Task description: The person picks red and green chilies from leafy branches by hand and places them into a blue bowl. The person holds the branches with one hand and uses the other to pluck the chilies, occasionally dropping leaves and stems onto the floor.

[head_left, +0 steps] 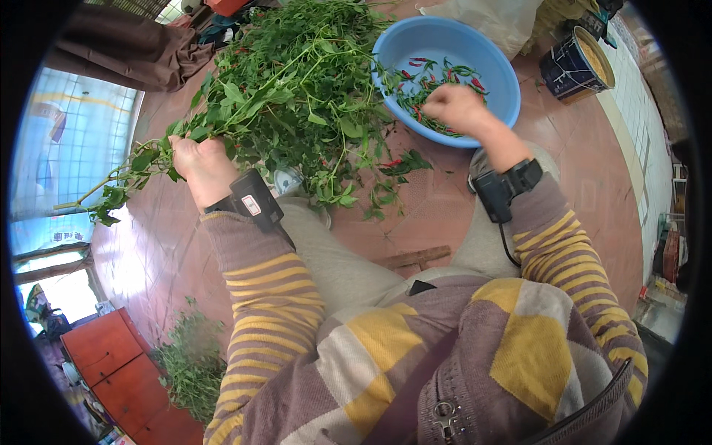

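My left hand [199, 157] is wrapped round the stem of a leafy chili plant [263, 96], whose bare stalk end sticks out to the left. The plant's leaves spread to the right, over a larger heap of green plants. My right hand [454, 108] is over the blue plastic basin [513, 89], fingers curled together; whatever they hold, if anything, is hidden. Red and green chili peppers [463, 72] lie in the basin, partly covered by that hand. A small red chili cluster with leaves [404, 163] lies on the floor between basin and heap.
A dark bucket [571, 70] with yellowish contents stands right of the basin, near a whitish plastic bag [489, 18]. More pulled plants [191, 363] lie at the lower left beside a red-orange cabinet [122, 371]. The floor [578, 156] is reddish tile. My knees flank the space before me.
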